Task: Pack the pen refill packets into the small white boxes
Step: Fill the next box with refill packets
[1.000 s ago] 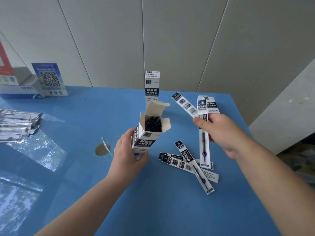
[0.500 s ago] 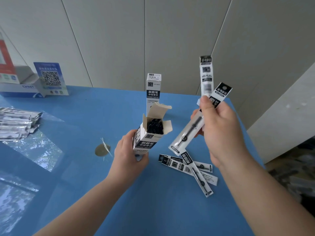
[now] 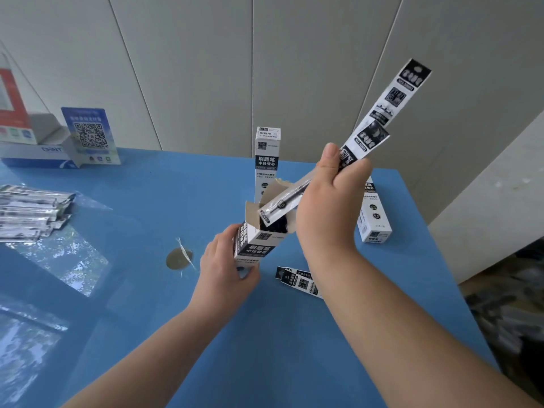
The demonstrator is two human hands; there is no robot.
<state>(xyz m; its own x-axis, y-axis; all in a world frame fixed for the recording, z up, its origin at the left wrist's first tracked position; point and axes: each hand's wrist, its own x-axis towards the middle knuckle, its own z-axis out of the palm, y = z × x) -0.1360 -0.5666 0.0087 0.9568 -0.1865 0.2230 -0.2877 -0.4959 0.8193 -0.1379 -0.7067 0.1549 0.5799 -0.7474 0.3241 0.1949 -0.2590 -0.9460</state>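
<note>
The right hand (image 3: 329, 198), at centre frame, pinches two pen refill packets (image 3: 379, 113) between thumb and curled fingers. Their long axis slants from the upper right of the frame down to lower left, and their lower tips sit right at the mouth of the open white box (image 3: 259, 240). The left hand (image 3: 226, 272), just below and left of the right, grips that box round its lower half and tilts its open top toward the packets; dark refills already fill part of the inside. The coming move, as I judge it, turns on this: the box mouth lies down and left along the packets' own axis, so a slide that way should seat them.

On the blue tabletop (image 3: 176, 187), loose packets (image 3: 297, 281) lie just below the right wrist. A closed box (image 3: 267, 160) stands upright behind the hands, another box (image 3: 375, 219) at right.
</note>
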